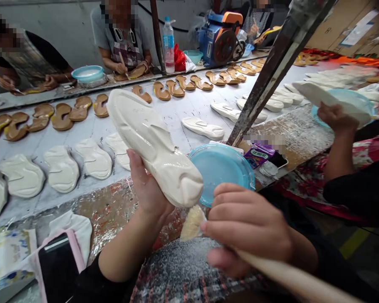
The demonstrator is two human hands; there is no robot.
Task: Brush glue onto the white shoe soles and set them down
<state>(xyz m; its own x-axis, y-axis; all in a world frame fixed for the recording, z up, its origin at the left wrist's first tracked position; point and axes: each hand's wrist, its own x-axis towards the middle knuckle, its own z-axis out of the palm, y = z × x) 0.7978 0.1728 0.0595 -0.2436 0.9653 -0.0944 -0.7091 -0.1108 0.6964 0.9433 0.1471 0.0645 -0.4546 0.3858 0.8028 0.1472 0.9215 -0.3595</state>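
Note:
My left hand (148, 189) holds a white shoe sole (154, 147) from below, tilted up, its surface glossy and wet-looking. In my right hand (249, 227) is a brush with a pale wooden handle (290, 271), the fingers wrapped round it. The brush's cream bristles (192, 223) point left, just below the sole's near end and apart from it. Behind my right hand stands a light blue bowl (222, 168), partly covered by the sole and the hand.
White soles (61, 168) and brown soles (63, 116) lie in rows on a moving-belt-like white surface (183, 153). A slanted metal post (265, 75) rises at right. A phone (58, 267) and tissue pack (9, 256) lie at left. Co-workers sit opposite; another's hand (337, 115) is at right.

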